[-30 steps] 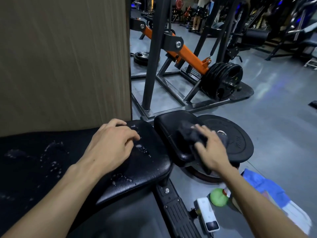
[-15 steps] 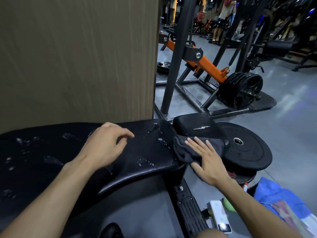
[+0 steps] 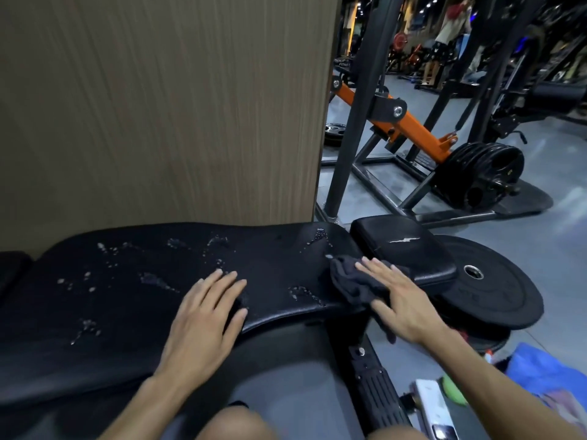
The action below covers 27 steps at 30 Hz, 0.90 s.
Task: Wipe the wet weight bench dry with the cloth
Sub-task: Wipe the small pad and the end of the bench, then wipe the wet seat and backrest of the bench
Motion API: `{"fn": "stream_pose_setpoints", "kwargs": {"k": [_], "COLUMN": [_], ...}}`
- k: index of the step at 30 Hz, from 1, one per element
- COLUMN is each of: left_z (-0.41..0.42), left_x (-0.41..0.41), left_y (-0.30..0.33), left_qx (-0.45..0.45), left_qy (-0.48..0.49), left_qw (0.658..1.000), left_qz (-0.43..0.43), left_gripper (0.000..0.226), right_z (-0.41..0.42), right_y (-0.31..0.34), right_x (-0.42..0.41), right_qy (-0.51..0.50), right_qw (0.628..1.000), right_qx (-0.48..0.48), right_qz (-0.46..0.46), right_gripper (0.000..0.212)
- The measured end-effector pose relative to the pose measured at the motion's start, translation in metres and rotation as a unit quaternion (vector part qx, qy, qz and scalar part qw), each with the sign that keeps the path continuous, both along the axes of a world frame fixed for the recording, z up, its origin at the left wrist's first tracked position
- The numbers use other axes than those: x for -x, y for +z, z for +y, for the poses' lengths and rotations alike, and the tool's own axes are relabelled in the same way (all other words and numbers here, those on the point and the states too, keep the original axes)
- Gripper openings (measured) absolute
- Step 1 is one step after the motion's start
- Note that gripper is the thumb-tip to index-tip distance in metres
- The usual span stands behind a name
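Note:
The black padded weight bench (image 3: 120, 300) stretches across the lower left, with patches of water drops over its top. A smaller black seat pad (image 3: 403, 249) adjoins its right end. A dark cloth (image 3: 352, 281) lies bunched at the bench's right end, by the gap between the pads. My right hand (image 3: 400, 300) presses flat on the cloth, fingers spread. Flat on the bench's front edge rests my left hand (image 3: 206, 315), its fingers apart, holding nothing.
A wood-grain wall panel (image 3: 158, 106) rises right behind the bench. A black weight plate (image 3: 495, 287) lies on the floor right of the seat pad. A blue cloth (image 3: 540, 376), a white device (image 3: 435, 408) and a rack with an orange arm (image 3: 409, 122) lie nearby.
My right hand has slid the cloth from the seat pad leftward onto the bench's right end. My left hand has flattened and moved toward the front edge. The view has panned left.

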State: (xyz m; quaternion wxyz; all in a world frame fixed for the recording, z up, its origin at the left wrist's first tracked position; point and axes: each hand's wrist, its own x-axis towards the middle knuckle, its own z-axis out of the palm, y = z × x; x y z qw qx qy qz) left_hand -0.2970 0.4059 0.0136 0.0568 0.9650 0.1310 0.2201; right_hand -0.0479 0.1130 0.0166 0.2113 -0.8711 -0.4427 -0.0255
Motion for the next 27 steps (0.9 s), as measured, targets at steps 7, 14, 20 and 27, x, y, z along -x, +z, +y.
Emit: {"fn": "stream_pose_setpoints", "kwargs": {"k": [7, 14, 20, 27], "left_z": [0.004, 0.018, 0.026, 0.053], "left_x": [-0.01, -0.007, -0.005, 0.048], "left_y": [0.001, -0.001, -0.004, -0.005], "left_qx": [-0.034, -0.042, 0.005, 0.032], "left_qy": [0.046, 0.055, 0.002, 0.033], "left_qw": [0.998, 0.998, 1.0, 0.999], "left_qz": [-0.018, -0.011, 0.003, 0.004], "left_gripper": [0.05, 0.052, 0.048, 0.047], "right_z": [0.046, 0.048, 0.094, 0.067], "right_y": [-0.017, 0.001, -0.018, 0.008], "right_x": [0.057, 0.035, 0.071, 0.004], "right_qy": [0.156, -0.09, 0.158, -0.07], "right_qw": [0.986, 0.985, 0.985, 0.991], "right_qx": [0.018, -0.124, 0.015, -0.069], "right_qz": [-0.05, 0.084, -0.074, 0.092], "right_gripper": [0.092, 0.065, 0.084, 0.068]}}
